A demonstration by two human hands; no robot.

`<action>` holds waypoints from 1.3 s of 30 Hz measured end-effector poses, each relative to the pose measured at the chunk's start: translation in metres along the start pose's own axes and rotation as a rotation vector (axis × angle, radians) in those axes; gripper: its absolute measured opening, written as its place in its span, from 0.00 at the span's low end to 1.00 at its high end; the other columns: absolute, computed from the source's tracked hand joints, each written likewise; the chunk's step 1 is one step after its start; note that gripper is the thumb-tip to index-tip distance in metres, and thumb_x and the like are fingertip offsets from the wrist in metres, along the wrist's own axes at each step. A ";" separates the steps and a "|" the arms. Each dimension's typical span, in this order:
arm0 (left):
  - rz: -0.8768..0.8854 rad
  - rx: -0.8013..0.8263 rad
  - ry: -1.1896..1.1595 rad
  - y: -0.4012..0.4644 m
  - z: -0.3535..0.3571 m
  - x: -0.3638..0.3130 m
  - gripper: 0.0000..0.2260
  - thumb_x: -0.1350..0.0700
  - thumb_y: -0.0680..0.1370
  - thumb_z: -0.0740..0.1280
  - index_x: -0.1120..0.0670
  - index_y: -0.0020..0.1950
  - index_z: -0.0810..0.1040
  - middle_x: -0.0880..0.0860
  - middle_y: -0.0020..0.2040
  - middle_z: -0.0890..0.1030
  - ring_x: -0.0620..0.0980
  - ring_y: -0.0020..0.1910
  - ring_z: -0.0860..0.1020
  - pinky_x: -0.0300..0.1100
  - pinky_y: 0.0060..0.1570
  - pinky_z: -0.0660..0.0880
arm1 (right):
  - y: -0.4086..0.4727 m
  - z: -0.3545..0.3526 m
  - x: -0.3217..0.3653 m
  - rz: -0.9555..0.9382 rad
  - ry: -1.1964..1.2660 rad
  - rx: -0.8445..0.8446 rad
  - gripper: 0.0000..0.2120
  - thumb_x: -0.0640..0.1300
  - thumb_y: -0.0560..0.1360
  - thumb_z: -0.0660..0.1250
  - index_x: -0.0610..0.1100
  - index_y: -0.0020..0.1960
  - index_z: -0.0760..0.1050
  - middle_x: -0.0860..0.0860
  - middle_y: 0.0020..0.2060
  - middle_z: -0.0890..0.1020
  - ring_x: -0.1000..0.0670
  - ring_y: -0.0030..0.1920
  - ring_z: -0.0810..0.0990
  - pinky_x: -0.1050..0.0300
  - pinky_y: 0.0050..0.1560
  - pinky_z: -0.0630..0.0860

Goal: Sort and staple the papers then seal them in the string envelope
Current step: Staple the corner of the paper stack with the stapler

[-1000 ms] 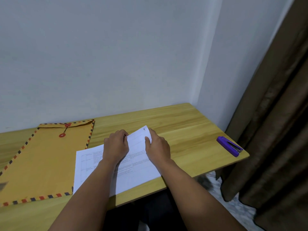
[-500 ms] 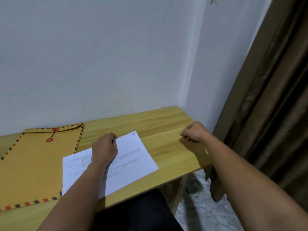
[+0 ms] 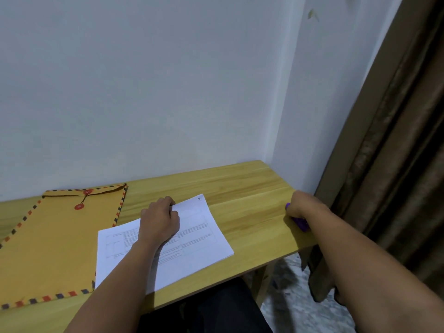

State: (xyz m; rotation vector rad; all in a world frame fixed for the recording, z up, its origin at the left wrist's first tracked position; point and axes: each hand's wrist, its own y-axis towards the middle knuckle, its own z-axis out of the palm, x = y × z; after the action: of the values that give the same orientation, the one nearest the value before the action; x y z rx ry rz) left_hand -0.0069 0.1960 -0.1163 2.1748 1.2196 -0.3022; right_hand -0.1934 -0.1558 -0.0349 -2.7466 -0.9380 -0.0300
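A stack of white printed papers (image 3: 199, 239) lies on the wooden desk (image 3: 245, 195), near its front edge. My left hand (image 3: 159, 221) rests on the stack with its fingers curled at the far edge of the sheets. At the desk's right end my right hand (image 3: 301, 206) closes around the purple stapler (image 3: 300, 222), which shows only partly beneath the hand. The yellow string envelope (image 3: 52, 239) with its striped border and two red buttons lies flat to the left, its flap tied by the string.
A white wall runs close behind the desk and meets a second wall at the right corner. A brown curtain (image 3: 394, 164) hangs just beyond the desk's right end. Speckled floor shows below the desk's right edge.
My right hand has left the papers, travelled to the desk's right end and closed over the stapler. The left hand stays on the stack. The camera has turned a little rightward.
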 end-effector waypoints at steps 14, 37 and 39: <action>0.135 0.051 -0.022 0.011 0.002 -0.008 0.06 0.57 0.71 0.60 0.46 0.44 0.68 0.44 0.35 0.71 0.51 0.36 0.70 0.48 0.40 0.68 | 0.006 0.029 0.083 -0.201 1.260 0.115 0.20 0.35 0.66 0.84 0.43 0.49 0.74 0.41 0.42 0.82 0.42 0.38 0.84 0.41 0.43 0.85; 0.258 -0.125 0.002 0.007 -0.004 -0.013 0.03 0.58 0.79 0.62 0.54 0.47 0.73 0.48 0.39 0.75 0.54 0.37 0.72 0.52 0.40 0.71 | -0.028 0.049 0.117 -0.657 0.939 0.211 0.15 0.44 0.67 0.84 0.47 0.53 0.87 0.48 0.48 0.89 0.55 0.46 0.83 0.58 0.52 0.78; 0.258 -0.133 0.009 0.006 -0.004 -0.014 0.03 0.57 0.80 0.62 0.54 0.47 0.73 0.48 0.39 0.76 0.53 0.37 0.73 0.52 0.40 0.71 | -0.029 0.052 0.121 -0.671 0.970 0.240 0.16 0.43 0.67 0.84 0.48 0.54 0.87 0.48 0.49 0.89 0.54 0.46 0.84 0.55 0.55 0.79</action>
State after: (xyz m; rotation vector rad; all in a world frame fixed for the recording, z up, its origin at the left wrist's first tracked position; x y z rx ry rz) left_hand -0.0098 0.1866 -0.1043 2.1870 0.9221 -0.0995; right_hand -0.1183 -0.0486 -0.0678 -1.6990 -1.3166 -1.1366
